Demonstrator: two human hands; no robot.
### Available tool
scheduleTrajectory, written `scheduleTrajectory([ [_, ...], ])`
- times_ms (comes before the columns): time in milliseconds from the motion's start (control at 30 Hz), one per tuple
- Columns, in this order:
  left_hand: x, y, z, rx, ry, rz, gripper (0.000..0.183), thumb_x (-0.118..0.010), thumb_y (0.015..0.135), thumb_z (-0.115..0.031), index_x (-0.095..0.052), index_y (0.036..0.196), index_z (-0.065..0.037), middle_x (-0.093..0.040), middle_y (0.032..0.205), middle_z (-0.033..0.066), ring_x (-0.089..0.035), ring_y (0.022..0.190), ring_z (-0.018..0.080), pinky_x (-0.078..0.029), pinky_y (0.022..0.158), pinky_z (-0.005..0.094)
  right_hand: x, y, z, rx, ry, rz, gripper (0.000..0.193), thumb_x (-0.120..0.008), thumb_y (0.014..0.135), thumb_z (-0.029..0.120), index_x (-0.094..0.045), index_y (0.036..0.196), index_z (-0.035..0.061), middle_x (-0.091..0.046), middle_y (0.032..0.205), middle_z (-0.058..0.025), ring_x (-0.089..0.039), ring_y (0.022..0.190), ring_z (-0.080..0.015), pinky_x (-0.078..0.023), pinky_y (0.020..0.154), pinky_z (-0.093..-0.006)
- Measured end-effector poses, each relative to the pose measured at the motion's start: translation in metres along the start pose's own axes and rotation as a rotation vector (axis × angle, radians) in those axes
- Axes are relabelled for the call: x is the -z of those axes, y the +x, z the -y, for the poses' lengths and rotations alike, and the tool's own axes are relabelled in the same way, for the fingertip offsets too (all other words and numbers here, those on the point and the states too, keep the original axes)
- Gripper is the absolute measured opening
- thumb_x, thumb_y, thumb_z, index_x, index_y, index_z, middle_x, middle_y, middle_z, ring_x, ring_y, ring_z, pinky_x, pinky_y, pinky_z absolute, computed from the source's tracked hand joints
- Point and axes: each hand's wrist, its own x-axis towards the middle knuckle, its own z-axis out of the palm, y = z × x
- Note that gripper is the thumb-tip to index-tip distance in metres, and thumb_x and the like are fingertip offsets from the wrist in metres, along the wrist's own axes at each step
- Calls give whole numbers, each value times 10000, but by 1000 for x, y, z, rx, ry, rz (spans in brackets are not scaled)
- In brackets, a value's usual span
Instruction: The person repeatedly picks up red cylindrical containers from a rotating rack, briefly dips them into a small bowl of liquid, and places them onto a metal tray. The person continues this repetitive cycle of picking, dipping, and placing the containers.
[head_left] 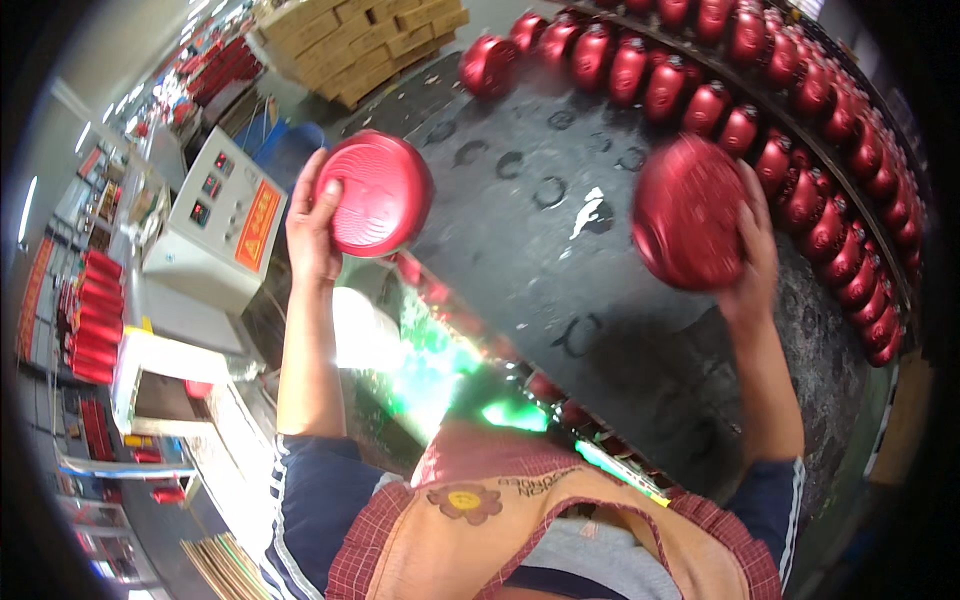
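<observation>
My left hand (312,225) is closed on the rim of a red round shell (380,200), with the thumb over its face. That face is lighter, with fine ridges across it. On the other side my right hand (755,250) grips a darker red, shiny round shell (685,215) by its right edge; motion blurs it, and some of the fingers are hidden behind it. Both shells are held up above a dark, scuffed table (520,240), apart from each other.
Rows of similar red shells (630,72) line the table's far and right sides. A grey control box (215,205) stands at left, near stacked cardboard boxes (350,45) at the back. Bright green light falls on a surface (430,370) by the table's near edge.
</observation>
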Motion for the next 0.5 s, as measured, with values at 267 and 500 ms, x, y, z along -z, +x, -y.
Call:
scheduleTrajectory([
  [267,242,-21,43,458,-1105,21,704,-640,852,-482,-474,1380,-45,-503,1351,238,-557,1120,391,-545,832,465,-299,25,-215,-1115,1042,225,571,-565,917,385,-483,1363,38,-522,1307,-240,-580,1072,-348,-549,844,-393],
  [500,401,-24,99,584,-1379,-201,665,-678,784,-524,-576,1296,-112,-550,1262,209,-575,1049,370,-560,783,447,-466,-34,-401,-1540,1334,303,579,-644,846,484,-555,1317,159,-536,1245,-171,-542,1019,-316,-536,787,-347],
])
